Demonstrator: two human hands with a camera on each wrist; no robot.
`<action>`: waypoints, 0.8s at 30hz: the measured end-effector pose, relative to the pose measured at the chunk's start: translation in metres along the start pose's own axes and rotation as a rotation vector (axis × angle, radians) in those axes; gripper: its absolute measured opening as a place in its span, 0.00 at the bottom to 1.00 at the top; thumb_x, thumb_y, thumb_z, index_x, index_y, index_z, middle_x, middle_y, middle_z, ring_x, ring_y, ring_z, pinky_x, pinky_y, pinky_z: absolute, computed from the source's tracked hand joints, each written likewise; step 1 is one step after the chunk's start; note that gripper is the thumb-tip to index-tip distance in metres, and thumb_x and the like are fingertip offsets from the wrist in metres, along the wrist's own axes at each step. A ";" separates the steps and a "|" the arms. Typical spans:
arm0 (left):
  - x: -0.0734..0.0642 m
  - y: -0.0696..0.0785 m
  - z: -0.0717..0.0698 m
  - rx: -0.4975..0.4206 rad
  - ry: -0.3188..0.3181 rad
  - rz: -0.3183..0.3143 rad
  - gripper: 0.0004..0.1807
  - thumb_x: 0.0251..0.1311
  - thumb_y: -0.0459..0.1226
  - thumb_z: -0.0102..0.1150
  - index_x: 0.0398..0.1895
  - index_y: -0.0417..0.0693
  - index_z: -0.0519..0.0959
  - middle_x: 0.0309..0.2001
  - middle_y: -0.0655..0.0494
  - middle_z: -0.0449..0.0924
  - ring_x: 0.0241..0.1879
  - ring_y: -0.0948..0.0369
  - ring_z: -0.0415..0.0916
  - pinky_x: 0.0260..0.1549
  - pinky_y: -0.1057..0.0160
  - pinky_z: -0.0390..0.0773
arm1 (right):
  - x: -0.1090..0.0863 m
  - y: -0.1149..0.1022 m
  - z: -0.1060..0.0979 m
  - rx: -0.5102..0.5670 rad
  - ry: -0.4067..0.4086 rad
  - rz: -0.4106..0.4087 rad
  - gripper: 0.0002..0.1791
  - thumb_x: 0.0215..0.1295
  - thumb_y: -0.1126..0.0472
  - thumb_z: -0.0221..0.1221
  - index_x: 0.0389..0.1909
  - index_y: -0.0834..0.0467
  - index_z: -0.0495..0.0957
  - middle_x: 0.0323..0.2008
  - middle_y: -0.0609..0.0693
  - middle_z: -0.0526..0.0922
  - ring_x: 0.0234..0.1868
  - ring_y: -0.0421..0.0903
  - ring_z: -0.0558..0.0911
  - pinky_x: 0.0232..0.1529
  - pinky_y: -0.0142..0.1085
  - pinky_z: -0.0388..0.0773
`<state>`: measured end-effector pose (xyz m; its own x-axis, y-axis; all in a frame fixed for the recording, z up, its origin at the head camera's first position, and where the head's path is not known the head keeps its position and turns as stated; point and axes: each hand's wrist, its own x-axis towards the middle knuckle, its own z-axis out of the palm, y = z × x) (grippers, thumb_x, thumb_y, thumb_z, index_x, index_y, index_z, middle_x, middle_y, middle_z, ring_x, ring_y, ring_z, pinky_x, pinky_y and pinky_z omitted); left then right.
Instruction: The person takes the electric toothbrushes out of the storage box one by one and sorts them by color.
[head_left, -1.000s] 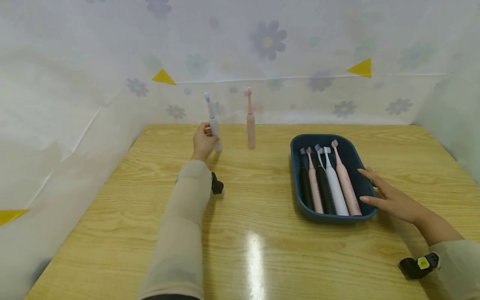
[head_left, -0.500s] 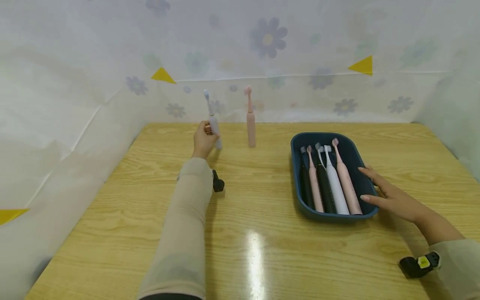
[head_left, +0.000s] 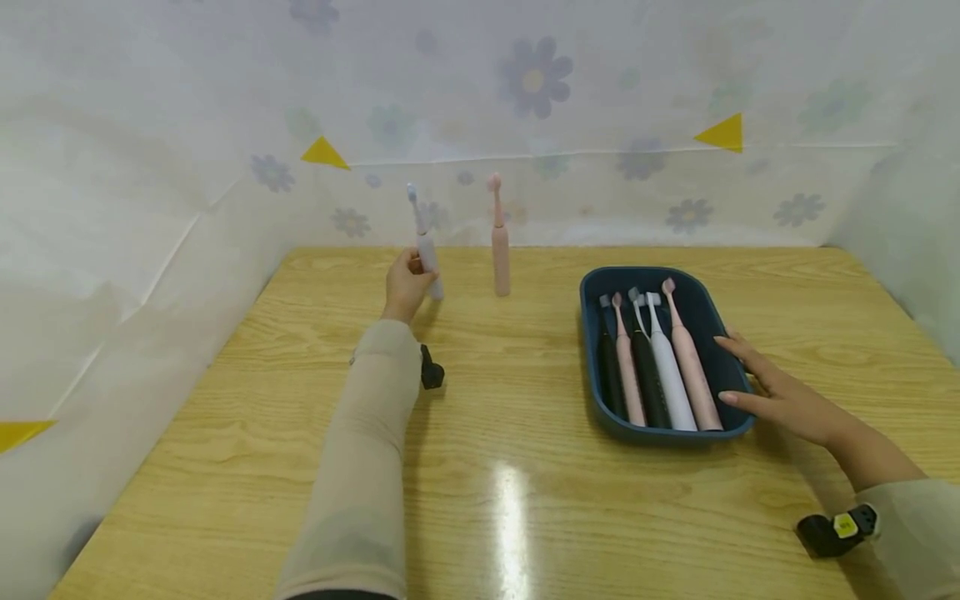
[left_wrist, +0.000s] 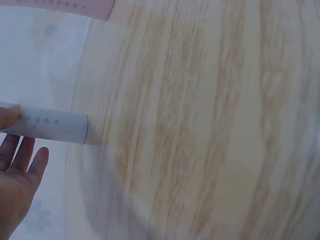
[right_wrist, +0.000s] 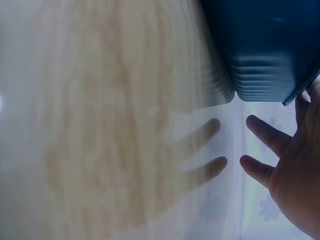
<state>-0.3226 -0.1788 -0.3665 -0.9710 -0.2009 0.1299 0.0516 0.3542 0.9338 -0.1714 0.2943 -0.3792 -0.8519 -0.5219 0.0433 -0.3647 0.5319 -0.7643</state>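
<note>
My left hand (head_left: 407,283) pinches the handle of a white electric toothbrush (head_left: 428,254) between thumb and fingers. The brush leans slightly left, head up, its lower end right at the tabletop near the back edge. In the left wrist view its handle (left_wrist: 60,125) shows a row of small marks. Just right of it a pink electric toothbrush (head_left: 501,260) stands upright by itself. My right hand (head_left: 795,404) rests on the right rim of a dark blue bin (head_left: 587,358); thumb and index tips reach over the edge, the other fingers spread outside it in the right wrist view.
Several electric toothbrushes lie side by side in the bin, including a black one (head_left: 648,379), a white one (head_left: 672,379) and a pink one (head_left: 696,375). The wooden table (head_left: 495,408) ends at a flowered white sheet (head_left: 585,100) behind.
</note>
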 end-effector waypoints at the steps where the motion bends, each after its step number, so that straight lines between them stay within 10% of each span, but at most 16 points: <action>1: -0.001 0.000 -0.001 0.002 -0.001 -0.002 0.21 0.50 0.27 0.56 0.50 0.38 0.68 0.44 0.42 0.72 0.45 0.53 0.69 0.44 0.60 0.69 | 0.000 0.000 0.000 0.000 0.000 -0.001 0.40 0.60 0.67 0.49 0.66 0.54 0.36 0.64 0.61 0.26 0.57 0.73 0.38 0.41 0.69 0.45; 24: -0.018 0.014 -0.030 -0.041 -0.051 -0.005 0.26 0.52 0.28 0.55 0.56 0.38 0.63 0.52 0.43 0.66 0.50 0.53 0.66 0.46 0.62 0.68 | 0.003 0.002 -0.002 -0.012 -0.007 0.007 0.41 0.60 0.67 0.50 0.66 0.52 0.34 0.64 0.57 0.25 0.56 0.75 0.39 0.41 0.69 0.47</action>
<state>-0.2976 -0.1975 -0.3453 -0.9819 -0.1549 0.1091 0.0555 0.3155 0.9473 -0.1753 0.2952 -0.3789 -0.8519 -0.5227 0.0331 -0.3629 0.5435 -0.7569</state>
